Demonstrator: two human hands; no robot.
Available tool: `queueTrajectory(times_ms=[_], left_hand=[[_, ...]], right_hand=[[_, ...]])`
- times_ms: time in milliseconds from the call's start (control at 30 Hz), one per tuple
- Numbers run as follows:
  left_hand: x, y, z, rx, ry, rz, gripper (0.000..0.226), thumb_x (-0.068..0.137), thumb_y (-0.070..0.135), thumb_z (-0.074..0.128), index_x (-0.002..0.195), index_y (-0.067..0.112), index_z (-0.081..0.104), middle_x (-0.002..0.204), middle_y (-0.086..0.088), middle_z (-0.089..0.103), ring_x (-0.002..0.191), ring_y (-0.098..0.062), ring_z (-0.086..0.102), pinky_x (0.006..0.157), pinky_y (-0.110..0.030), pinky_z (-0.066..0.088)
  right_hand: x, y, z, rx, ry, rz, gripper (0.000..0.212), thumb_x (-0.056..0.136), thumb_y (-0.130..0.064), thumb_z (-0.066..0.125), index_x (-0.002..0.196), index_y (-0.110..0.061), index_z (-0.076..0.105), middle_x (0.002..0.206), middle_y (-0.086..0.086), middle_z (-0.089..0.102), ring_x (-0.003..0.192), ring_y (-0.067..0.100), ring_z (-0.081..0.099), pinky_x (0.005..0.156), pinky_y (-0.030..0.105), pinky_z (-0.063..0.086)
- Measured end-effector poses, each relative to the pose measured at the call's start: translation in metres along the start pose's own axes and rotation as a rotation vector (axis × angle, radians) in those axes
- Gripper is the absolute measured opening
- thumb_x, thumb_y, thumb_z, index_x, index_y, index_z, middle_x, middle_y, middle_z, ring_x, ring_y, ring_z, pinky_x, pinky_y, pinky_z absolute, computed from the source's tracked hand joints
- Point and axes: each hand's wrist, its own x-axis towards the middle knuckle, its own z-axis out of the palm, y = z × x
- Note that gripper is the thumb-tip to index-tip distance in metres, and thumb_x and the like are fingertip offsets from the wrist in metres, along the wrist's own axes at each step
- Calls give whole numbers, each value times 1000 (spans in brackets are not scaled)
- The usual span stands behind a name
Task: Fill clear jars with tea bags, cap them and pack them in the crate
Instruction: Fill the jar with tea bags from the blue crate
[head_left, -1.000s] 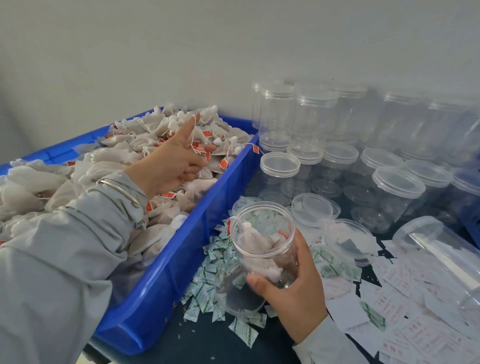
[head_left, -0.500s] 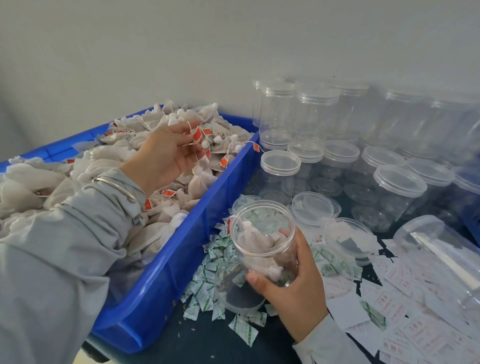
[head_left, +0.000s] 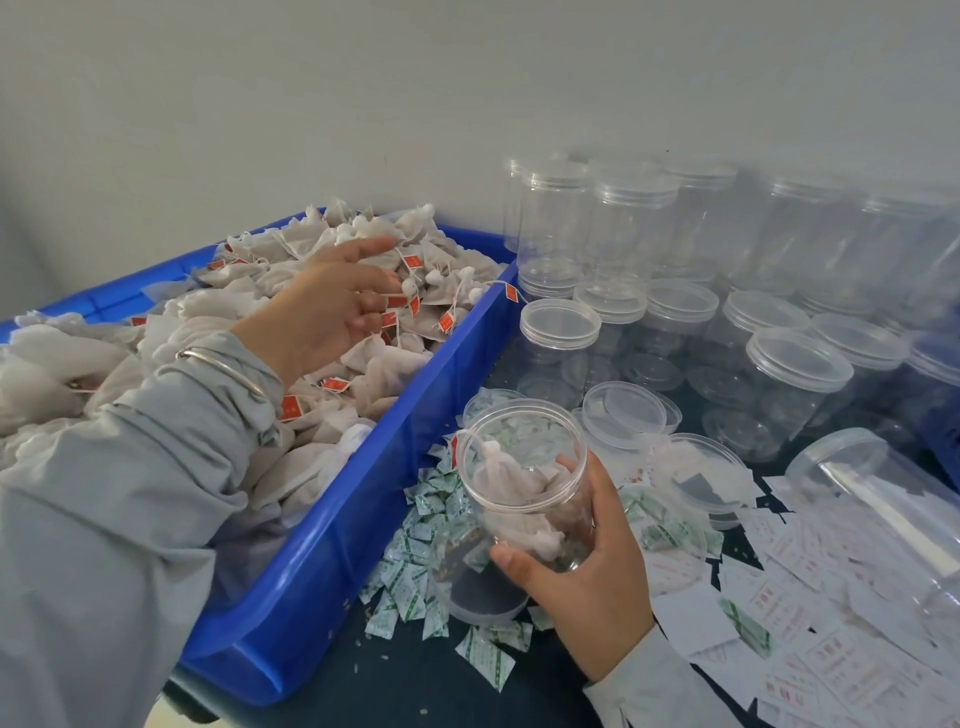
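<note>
A blue crate (head_left: 363, 519) on the left is heaped with white tea bags (head_left: 374, 374) that carry red tags. My left hand (head_left: 322, 312) lies on the heap; its index finger reaches forward while the other fingers pinch red-tagged tea bag strings. An open clear jar (head_left: 519, 483) stands tilted just right of the crate, with a few tea bags inside. My right hand (head_left: 587, 577) grips this jar from its right side. A loose clear lid (head_left: 623, 415) lies behind the jar.
Several capped empty jars (head_left: 795, 374) stand at the back right, some stacked (head_left: 556, 218) against the wall. One clear jar (head_left: 883, 499) lies on its side at right. Small green-printed sachets (head_left: 410, 587) and white paper slips (head_left: 831, 623) litter the dark table.
My left hand has shifted slightly forward over the heap and its index finger has stretched out, still pinching tags. The jar and my right hand have stayed in place.
</note>
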Motion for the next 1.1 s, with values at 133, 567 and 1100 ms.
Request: queueTrajectory(times_ms=[133,567,1100], left_hand=[[-11,16,12,-131,-88,47,37,86,-10,38,108,12,57,65,3,41,53,-6,34,47,-16,26],[-61,67,84,-403,-409,254,34,72,1,41,97,12,61,69,2,43,58,-9,31,46,-16,27],[-41,-3,67,-28,-452,178,29,76,1,53,77,17,76,68,-5,68,59,-20,67,65,-28,56]], right_hand=[[0,0,-1,-7,1,0,102,56,-8,89,141,-30,36,133,-7,49,110,-5,55,84,16,52],[1,2,-4,13,-10,1,108,45,-33,88,139,-38,36,128,2,52,112,6,58,93,35,52],[1,-7,-8,33,276,-161,92,54,-58,82,134,-41,39,127,-16,56,115,6,57,88,21,51]])
